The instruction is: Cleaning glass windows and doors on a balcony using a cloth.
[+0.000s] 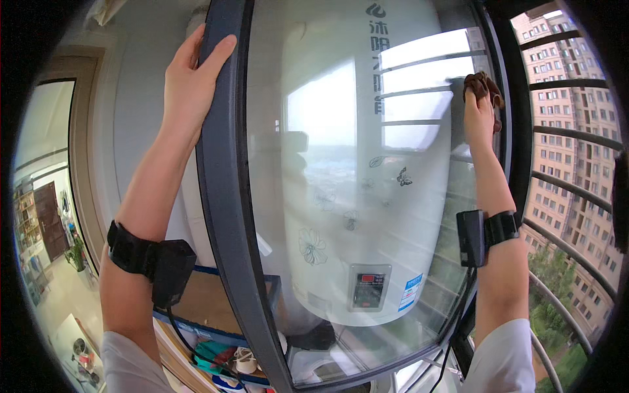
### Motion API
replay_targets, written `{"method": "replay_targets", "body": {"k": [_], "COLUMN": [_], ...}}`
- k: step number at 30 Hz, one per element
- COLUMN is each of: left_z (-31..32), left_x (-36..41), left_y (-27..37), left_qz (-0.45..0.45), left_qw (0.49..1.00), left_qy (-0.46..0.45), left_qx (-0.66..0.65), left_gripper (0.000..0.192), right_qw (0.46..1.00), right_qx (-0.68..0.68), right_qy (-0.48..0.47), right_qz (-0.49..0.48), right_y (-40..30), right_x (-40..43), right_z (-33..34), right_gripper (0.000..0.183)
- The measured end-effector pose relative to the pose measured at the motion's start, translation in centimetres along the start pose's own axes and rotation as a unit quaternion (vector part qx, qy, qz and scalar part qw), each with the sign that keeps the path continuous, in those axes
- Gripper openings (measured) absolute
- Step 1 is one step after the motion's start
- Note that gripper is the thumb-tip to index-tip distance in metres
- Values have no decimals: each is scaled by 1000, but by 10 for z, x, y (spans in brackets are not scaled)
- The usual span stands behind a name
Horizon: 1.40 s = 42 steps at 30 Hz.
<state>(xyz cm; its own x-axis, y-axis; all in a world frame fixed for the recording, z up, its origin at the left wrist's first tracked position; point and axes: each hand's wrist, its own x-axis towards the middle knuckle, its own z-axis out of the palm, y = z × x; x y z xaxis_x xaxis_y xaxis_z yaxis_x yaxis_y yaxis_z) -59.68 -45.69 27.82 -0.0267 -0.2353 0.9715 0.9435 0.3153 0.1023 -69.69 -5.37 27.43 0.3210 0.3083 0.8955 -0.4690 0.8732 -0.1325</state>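
Observation:
My left hand [196,69] grips the upper left side of a dark grey window frame [223,147], thumb on its face and fingers behind its edge. A brown cloth [480,86] is bunched in my right hand [477,110], which presses it to the glass pane [268,147] near the right side of the frame. Bright reflections of sky and railings lie across the pane. Behind the glass stands a white water heater [339,245] with flower and butterfly prints and a small control panel [369,289]. Black straps with box-shaped devices circle both forearms.
Metal railing bars [570,189] curve down the right side, with a tall building [555,113] and trees outside. Lower left of the frame, a blue-edged shelf [201,304] stands over shoes [244,358]. A doorway at far left shows a room with a potted plant [75,253]. Cables hang from both arm devices.

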Motion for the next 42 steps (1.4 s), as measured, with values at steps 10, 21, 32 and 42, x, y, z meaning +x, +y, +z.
{"method": "replay_targets", "body": {"k": [10, 21, 32, 42], "left_z": [-8, -6, -10, -14], "left_x": [3, 0, 1, -4], "left_y": [-12, -1, -4, -21], "left_qz": [-11, 7, 1, 8], "left_qw": [999, 1000, 999, 998], "left_qy": [-11, -16, -17, -28], "left_qx": [-32, 4, 31, 46], "left_gripper": [63, 62, 54, 67], "right_qw": [904, 973, 894, 983], "right_qx": [219, 59, 190, 108], "right_qy": [-260, -84, -331, -113], "right_qz": [-260, -205, -235, -95], "right_y": [-217, -123, -248, -109], "right_x": [-158, -91, -188, -109], "right_z": [-18, -23, -43, -31], "right_gripper": [47, 43, 56, 36]}}
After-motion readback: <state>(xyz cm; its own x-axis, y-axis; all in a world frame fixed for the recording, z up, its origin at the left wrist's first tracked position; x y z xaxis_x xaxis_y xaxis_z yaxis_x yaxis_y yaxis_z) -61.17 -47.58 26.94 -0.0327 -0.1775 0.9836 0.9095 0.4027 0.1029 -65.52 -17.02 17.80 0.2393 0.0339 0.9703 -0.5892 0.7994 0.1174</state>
